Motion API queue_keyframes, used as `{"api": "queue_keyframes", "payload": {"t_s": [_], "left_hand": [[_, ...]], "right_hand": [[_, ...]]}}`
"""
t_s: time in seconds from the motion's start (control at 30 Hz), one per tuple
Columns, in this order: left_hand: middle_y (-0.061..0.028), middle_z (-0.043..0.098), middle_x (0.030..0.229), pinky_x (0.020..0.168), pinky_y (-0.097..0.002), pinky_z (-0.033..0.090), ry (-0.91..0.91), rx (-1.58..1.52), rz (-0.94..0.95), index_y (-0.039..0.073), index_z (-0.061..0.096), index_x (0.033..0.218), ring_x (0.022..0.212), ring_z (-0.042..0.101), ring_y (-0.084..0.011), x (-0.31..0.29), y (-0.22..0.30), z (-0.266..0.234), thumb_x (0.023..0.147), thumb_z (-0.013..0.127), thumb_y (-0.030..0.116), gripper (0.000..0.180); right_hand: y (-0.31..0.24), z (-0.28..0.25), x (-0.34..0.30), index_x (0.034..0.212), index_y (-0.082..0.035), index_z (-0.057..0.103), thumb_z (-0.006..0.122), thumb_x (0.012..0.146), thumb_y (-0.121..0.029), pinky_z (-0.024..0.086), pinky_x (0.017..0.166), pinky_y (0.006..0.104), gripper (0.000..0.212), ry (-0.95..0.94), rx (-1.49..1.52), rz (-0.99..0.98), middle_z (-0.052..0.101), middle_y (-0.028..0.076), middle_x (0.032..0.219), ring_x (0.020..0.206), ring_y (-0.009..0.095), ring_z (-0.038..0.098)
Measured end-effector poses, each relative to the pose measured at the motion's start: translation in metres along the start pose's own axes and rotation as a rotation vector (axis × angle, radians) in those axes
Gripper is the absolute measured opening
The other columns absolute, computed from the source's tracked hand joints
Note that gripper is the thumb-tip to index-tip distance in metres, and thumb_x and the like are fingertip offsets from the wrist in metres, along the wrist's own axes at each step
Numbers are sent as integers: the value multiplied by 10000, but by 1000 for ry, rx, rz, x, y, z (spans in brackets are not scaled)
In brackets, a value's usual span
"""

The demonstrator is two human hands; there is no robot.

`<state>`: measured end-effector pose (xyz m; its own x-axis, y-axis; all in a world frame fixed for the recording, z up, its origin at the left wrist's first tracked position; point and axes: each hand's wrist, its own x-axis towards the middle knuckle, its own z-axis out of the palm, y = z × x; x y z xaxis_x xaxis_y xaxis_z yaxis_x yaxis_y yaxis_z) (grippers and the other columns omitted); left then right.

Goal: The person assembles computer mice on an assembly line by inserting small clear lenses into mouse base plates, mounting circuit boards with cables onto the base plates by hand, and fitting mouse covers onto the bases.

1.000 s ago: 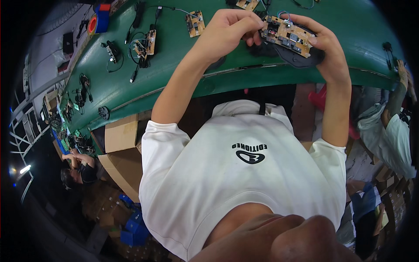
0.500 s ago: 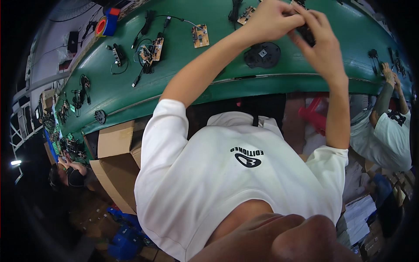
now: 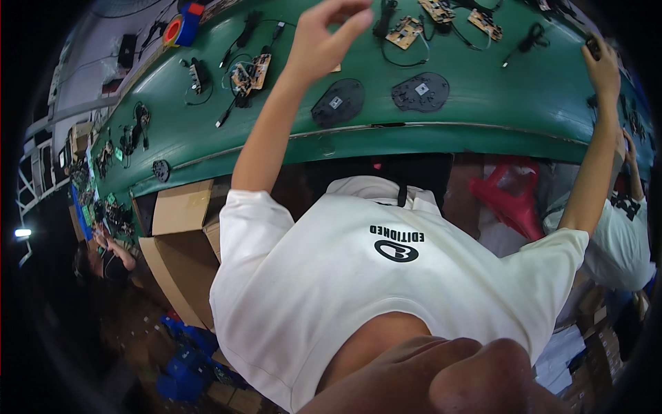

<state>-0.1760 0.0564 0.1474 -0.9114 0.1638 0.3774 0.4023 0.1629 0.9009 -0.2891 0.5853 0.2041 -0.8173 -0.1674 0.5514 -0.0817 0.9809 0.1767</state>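
Over the green work surface point(image 3: 276, 148), my left hand point(image 3: 321, 41) is raised near the top edge, thumb and fingers apart, with nothing visible between them. A tan board partly shows behind it. At the far right, my right hand point(image 3: 601, 65) closes its fingertips on a small black object point(image 3: 593, 47), too hidden to name. Between the arms lie two rounded black plastic plates, a left plate point(image 3: 337, 103) and a right plate point(image 3: 422, 92), each with a small pale square. Beyond them are a tan circuit board point(image 3: 404, 32), another circuit board point(image 3: 485, 25) and a coiled black cable point(image 3: 532, 38).
Left of my arm lie a wired circuit board point(image 3: 252, 74) and several cables. A red-and-blue tape dispenser point(image 3: 181, 29) stands at the far left edge. An open cardboard box point(image 3: 181, 210) sits below the surface, a red bag point(image 3: 510, 196) to the right. Other people work at both sides.
My hands, together at a dark item before, are now apart: the left moved left, the right far right with a black object. The left black plate, mostly covered by my forearm before, now shows.
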Motion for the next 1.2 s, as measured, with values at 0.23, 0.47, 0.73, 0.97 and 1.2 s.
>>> {"api": "queue_keyframes", "payload": {"t_s": [0.23,0.47,0.73,0.97,1.2], "left_hand": [[-166,575,1212,976,-419,418,-33,712,-45,23,599,1210,1148,525,-343,-120,-5,-30,764,776,258,534],[-135,582,1188,964,-406,414,195,585,-18,23,618,1171,1117,539,-310,-137,-7,-51,802,733,230,438],[-130,651,1045,880,-343,483,642,607,112,3,674,1023,978,628,-265,-143,-16,-101,821,681,58,209],[-90,654,1021,826,-343,492,586,615,266,40,675,1045,947,619,-218,-19,-38,-149,815,703,153,257],[-153,541,1284,924,-444,478,427,1324,356,109,562,1297,1169,545,-330,207,-151,-139,806,649,178,503]], "right_hand": [[19,123,-54,1372,-237,527,648,880,-423,473,925,436,540,-339,204,150,589,155,1230,1111,331,590],[-58,72,-60,1359,-86,527,677,838,-254,404,1036,445,568,-84,192,72,519,194,1355,1257,368,489],[-286,-37,-181,1260,-37,583,737,789,-138,354,1071,453,506,-242,770,-35,458,181,1389,1292,368,429],[-313,-32,-183,1271,-15,562,724,803,-157,365,1055,456,515,-101,759,171,451,184,1369,1267,363,440],[-307,-32,-183,1253,8,555,696,812,-158,359,1063,453,492,-98,779,266,472,193,1339,1246,375,462]]}}
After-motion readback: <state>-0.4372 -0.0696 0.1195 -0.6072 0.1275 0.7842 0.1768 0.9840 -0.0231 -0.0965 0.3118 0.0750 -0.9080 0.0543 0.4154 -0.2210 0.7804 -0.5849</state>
